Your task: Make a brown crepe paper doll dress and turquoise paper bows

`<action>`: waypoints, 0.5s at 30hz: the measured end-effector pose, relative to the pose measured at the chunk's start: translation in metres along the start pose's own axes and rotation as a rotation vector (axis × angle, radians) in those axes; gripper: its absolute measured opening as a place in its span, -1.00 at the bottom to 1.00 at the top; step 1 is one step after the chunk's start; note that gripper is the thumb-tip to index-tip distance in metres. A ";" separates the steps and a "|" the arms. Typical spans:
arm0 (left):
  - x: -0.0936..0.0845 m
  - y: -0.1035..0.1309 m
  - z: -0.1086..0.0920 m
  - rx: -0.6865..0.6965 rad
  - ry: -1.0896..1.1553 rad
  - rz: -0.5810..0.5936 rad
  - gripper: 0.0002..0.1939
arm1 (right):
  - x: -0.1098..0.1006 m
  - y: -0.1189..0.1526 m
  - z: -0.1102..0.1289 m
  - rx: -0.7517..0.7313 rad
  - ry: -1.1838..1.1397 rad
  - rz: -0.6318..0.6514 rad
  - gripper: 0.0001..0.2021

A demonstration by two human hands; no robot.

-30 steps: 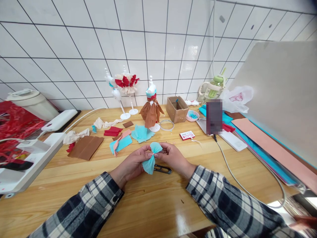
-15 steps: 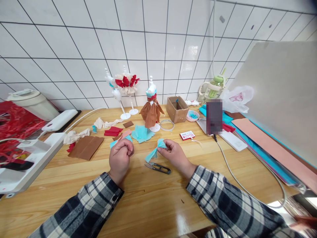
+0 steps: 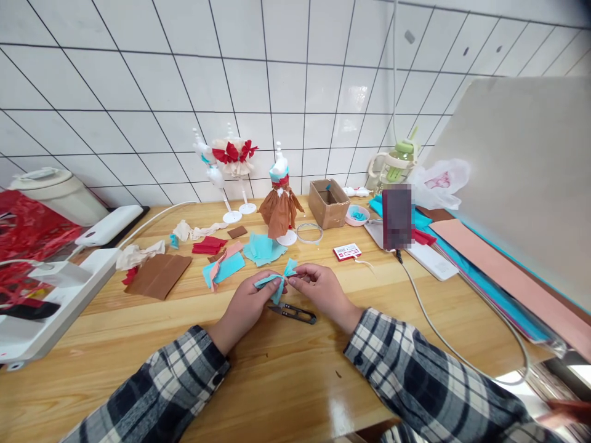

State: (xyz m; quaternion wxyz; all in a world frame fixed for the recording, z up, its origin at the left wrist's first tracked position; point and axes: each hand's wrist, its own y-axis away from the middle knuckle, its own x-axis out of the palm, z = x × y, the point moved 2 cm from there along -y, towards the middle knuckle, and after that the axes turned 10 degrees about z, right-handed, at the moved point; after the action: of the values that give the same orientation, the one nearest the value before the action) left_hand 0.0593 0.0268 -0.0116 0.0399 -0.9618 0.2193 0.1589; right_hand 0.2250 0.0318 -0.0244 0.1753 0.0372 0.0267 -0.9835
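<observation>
A small light-blue crepe paper bow [image 3: 277, 295], gathered at its middle, is held above the wooden table. My left hand [image 3: 244, 303] pinches it from the left between thumb and fingers. From the right, my right hand [image 3: 327, 294] pinches close to its gathered middle; whether a thread lies in those fingertips is too small to tell. Just below the bow lies a pair of dark thread snips [image 3: 298, 314]. Beyond my hands are blue paper pieces [image 3: 263, 249] and a blue strip [image 3: 231, 267] beside a pink one.
Behind stands a mini dress form with a brown paper skirt [image 3: 280, 212], and two more forms, one with red bows [image 3: 226, 152]. A cardboard box [image 3: 328, 206], wire ring [image 3: 309, 240], thread card [image 3: 347, 251] and phone [image 3: 397, 218] are right. Brown paper [image 3: 158, 275] and a power strip [image 3: 60, 314] lie left.
My left hand has moved right from its fist over the blue strip and now grips the bow. The bow has turned and shifted slightly left; the blue strip is uncovered.
</observation>
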 end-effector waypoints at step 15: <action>0.001 -0.004 0.005 -0.039 0.190 -0.034 -0.77 | -0.001 0.004 0.004 0.069 0.003 -0.019 -0.78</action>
State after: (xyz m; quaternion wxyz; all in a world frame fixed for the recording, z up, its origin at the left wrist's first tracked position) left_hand 0.0598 0.0306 -0.0168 0.0027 -0.9767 0.2026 0.0705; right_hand 0.2269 0.0275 -0.0200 0.1647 0.0446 -0.0069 -0.9853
